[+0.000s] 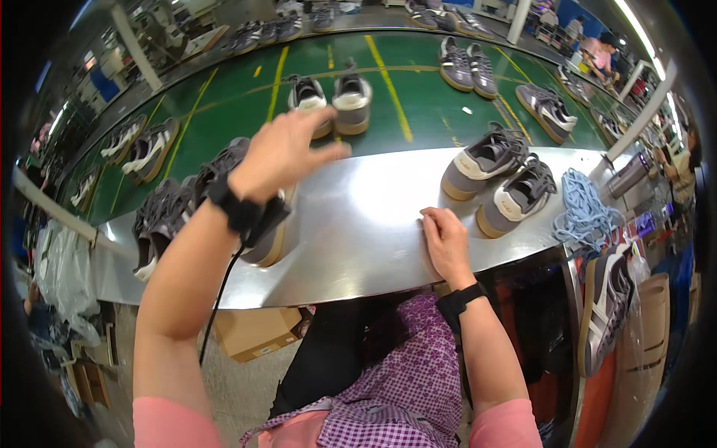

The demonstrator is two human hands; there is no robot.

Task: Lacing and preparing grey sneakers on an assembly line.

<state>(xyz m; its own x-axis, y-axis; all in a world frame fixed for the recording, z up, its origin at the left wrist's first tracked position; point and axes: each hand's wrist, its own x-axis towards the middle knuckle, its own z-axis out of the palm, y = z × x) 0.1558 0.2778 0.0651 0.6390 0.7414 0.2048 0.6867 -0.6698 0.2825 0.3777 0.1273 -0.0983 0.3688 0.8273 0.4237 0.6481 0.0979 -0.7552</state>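
Observation:
My left hand is raised over the metal table, fingers and thumb apart, holding nothing. Just beyond its fingertips, a grey sneaker with a white heel and tan sole stands beside its mate on the green conveyor belt. My right hand rests on the metal with its fingers curled in, and nothing shows in them. Right of it stand two more laced sneakers, a farther shoe and a nearer shoe. Grey sneakers cluster at the left, partly hidden by my left forearm.
A heap of light blue shoelaces lies at the table's right end, near a dark tumbler. One sneaker hangs or leans below that end. Several sneaker pairs ride on the belt. A cardboard box sits under the table.

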